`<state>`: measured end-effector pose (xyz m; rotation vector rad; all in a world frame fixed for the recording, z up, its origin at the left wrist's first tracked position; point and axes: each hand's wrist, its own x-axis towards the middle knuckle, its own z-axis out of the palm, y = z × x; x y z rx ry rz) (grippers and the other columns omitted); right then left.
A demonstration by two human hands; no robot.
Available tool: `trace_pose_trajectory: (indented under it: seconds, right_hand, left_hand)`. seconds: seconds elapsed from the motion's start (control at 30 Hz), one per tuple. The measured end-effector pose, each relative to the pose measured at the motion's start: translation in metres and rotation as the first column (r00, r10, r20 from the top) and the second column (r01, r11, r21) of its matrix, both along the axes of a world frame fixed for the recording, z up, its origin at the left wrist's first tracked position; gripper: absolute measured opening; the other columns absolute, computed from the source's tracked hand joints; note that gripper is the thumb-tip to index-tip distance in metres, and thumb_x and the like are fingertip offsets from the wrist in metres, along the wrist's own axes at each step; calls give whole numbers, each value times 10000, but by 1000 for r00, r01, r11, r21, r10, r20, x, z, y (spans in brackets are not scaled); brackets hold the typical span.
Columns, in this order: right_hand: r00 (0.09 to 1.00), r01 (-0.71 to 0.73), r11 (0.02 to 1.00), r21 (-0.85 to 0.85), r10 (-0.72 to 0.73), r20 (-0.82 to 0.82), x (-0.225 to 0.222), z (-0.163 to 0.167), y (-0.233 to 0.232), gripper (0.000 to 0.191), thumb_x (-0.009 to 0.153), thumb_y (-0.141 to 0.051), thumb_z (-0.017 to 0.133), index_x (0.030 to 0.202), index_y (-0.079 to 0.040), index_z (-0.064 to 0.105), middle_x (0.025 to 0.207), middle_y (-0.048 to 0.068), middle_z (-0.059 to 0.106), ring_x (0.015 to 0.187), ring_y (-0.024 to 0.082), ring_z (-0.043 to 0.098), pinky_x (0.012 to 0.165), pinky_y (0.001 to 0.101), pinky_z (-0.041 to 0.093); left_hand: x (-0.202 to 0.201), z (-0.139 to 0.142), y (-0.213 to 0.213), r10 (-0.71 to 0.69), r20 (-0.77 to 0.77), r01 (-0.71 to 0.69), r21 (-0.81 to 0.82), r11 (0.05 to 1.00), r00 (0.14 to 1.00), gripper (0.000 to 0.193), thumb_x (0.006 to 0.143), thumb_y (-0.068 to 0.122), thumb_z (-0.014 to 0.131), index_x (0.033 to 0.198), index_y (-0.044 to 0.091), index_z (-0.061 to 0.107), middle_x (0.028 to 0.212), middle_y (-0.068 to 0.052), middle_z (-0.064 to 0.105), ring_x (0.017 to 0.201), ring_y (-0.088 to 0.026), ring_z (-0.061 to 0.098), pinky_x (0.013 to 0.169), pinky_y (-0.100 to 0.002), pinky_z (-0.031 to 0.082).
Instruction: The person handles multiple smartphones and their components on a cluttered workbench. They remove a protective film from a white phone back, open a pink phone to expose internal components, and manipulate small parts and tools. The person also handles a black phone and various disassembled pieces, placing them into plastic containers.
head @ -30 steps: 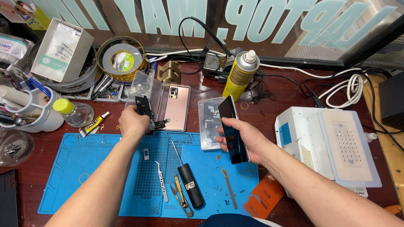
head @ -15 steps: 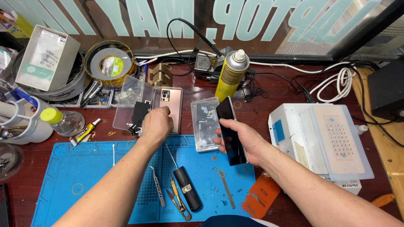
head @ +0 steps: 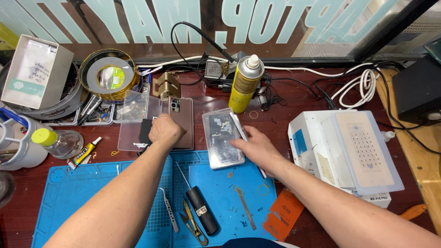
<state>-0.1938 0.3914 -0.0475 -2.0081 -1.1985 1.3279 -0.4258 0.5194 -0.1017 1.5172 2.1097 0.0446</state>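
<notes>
My left hand [head: 165,131] is closed in a fist over a bronze phone back [head: 183,117] and grips a small black part [head: 145,133] that sticks out over a clear plastic lid [head: 131,124]. My right hand [head: 255,148] holds a thin dark phone [head: 242,128] on its edge. The phone lies against the right side of a clear plastic tray [head: 223,138] that holds phone parts. Both hands are low on the desk, at the far edge of the blue work mat [head: 87,197].
A yellow spray can [head: 245,85] stands behind the tray. A white machine [head: 344,156] sits to the right, and a tape roll in a tin [head: 108,76] and a white box [head: 34,71] to the left. A black screwdriver [head: 202,216], tweezers [head: 169,216] and an orange card [head: 282,213] lie on the mat.
My left hand moved right and down onto the bronze phone back. My right hand lowered the dark phone from mid-air and turned it on edge beside the clear tray.
</notes>
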Motion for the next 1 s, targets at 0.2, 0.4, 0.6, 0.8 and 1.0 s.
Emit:
trace_pose_trajectory:
  seconds: [0.2, 0.4, 0.6, 0.8, 1.0]
  right_hand:
    - [841, -202, 971, -129, 239, 485, -38, 0, 31, 1096, 741, -315, 805, 1627, -250, 164, 1411, 210, 461, 1343, 397, 494, 1110, 484, 460]
    - [742, -227, 947, -226, 318, 590, -60, -22, 46, 1156, 767, -469, 847, 1624, -232, 109, 1460, 244, 400, 1385, 420, 430, 1096, 517, 468]
    - [632, -337, 916, -218, 391, 669, -58, -27, 51, 941, 829, -503, 807, 1548, -150, 313, 1475, 203, 402, 1366, 375, 439, 1080, 509, 443]
    - [985, -163, 897, 411, 121, 124, -41, 21, 49, 543, 1005, -369, 594, 1455, -78, 508, 1293, 131, 675, 1091, 211, 695, 970, 373, 547]
    - [805, 92, 932, 350, 137, -578, -7, 63, 2, 498, 982, -216, 564, 1439, -22, 523, 1233, 107, 705, 1084, 177, 681, 913, 341, 572]
  left_hand:
    - [-7, 6, 23, 174, 136, -174, -9, 985, 975, 441, 787, 358, 882, 1125, 100, 767, 1187, -141, 738, 1108, -325, 709, 922, -438, 572]
    - [-41, -8, 29, 166, 381, -229, 126, 965, 909, 304, 829, 333, 847, 966, 71, 776, 925, -101, 762, 891, -253, 721, 824, -416, 569]
    - [-57, 2, 15, 208, 954, -314, -134, 940, 216, 146, 936, 186, 731, 886, 51, 705, 797, -20, 689, 698, -139, 626, 660, -345, 574]
    - [-15, 41, -28, 181, 983, -163, -184, 969, -34, 112, 935, 200, 708, 947, 90, 687, 866, -1, 703, 781, -111, 666, 729, -294, 574]
    - [52, 84, -90, 42, 995, -55, -47, 997, -86, 286, 1045, 348, 632, 1124, 74, 658, 1025, -22, 671, 922, -129, 630, 759, -341, 487]
